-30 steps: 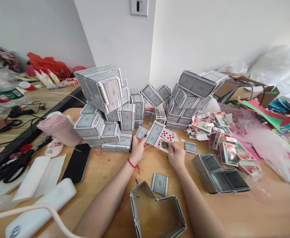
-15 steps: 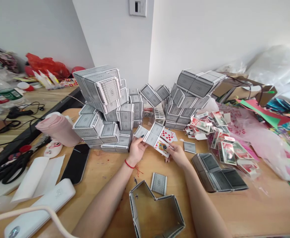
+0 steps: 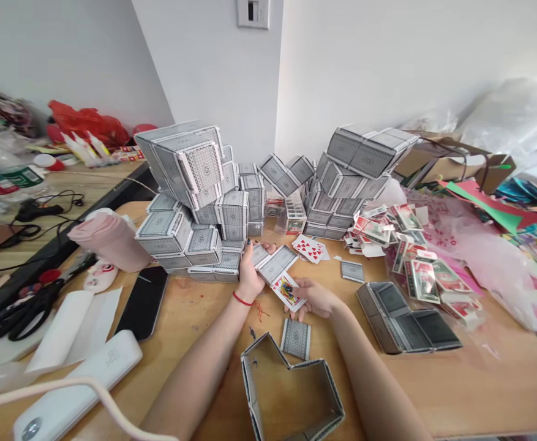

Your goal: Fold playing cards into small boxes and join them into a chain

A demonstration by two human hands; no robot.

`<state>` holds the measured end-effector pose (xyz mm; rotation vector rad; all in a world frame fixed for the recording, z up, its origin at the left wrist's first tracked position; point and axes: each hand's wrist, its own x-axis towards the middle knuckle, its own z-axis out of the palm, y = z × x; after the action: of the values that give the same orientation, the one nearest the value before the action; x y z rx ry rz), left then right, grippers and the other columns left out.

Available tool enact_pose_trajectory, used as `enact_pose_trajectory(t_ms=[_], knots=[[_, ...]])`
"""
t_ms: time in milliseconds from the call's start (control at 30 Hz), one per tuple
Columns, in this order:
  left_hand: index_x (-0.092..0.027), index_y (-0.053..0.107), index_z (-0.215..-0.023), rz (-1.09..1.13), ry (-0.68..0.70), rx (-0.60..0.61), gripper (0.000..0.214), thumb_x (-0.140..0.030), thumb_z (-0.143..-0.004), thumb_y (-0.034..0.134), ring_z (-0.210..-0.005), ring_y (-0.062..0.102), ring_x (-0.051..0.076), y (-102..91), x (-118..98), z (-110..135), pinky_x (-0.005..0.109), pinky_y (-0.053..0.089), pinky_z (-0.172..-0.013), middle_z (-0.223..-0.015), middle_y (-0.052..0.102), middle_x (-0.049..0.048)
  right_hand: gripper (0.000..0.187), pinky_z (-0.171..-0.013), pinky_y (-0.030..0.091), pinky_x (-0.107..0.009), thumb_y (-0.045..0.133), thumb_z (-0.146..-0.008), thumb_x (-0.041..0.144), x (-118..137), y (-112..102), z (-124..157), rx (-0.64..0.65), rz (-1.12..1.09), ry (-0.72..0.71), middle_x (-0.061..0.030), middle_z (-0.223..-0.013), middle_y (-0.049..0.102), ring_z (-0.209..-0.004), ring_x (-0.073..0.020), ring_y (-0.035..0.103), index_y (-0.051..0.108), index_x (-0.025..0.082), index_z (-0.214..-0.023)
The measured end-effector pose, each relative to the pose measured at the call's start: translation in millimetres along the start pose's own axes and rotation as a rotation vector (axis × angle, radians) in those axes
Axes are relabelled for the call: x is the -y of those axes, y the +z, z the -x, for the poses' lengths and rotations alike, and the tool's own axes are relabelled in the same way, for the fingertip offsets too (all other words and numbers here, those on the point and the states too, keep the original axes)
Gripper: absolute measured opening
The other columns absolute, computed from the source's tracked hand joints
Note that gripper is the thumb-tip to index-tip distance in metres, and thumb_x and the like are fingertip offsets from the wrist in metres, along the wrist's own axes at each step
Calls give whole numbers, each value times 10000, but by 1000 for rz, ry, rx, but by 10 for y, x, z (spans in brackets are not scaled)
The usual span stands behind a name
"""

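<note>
In the middle of the table my left hand (image 3: 251, 278), a red string at its wrist, holds a strip of joined grey-backed playing cards (image 3: 275, 263) from the left. Its fingers show past the far side of the strip. My right hand (image 3: 316, 298) pinches a face card (image 3: 288, 292) by its right end; that card's other end meets the strip's near edge, and I cannot tell whether they are attached. Just beyond lies a hearts card (image 3: 311, 248) on other cards. Near my right fingertips is a square folded card piece (image 3: 296, 339). Closer to me stands a heart-shaped card frame (image 3: 337, 401).
Stacked card-block structures rise at the back left (image 3: 190, 165) and back right (image 3: 364, 153). To the right are an open card shell (image 3: 387, 331) and loose card boxes (image 3: 424, 278). A phone (image 3: 143, 302), white power bank (image 3: 79, 383) and scissors (image 3: 33, 306) lie left.
The strip and face card have shifted left and turned, uncovering more of the hearts card. My right hand has come left and nearer to me; my left fingers now reach farther past the strip.
</note>
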<state>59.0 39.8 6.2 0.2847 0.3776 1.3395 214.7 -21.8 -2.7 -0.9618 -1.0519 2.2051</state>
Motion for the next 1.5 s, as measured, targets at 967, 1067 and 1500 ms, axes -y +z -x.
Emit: enact_pose_trajectory(t_ms=[967,1067,1500], knots=[[-168,468,-632,-121,8,-78,238,-375,-736,523,-576,538,110,13,80,-11,301,442,-716,-581,519,-21,153,-298,338,-139,543,-628,188,-4,116,-67,-214,13,48,-3,-498,604,-347,-80,518,506,142,-769],[-173,498,-672,-98,4,10,200,-360,-739,515,-637,562,132,60,61,37,329,437,-754,-621,543,-6,121,-288,318,-142,534,-628,187,0,152,-83,-228,16,37,-2,-491,601,-336,-80,510,501,142,-735],[-183,506,-735,-156,-72,-1,239,-422,-748,503,-611,570,133,59,49,32,327,452,-716,-653,574,-3,187,-360,420,-167,590,-688,284,-78,216,-167,-215,-59,-88,-44,-574,638,-417,-99,565,515,126,-756]])
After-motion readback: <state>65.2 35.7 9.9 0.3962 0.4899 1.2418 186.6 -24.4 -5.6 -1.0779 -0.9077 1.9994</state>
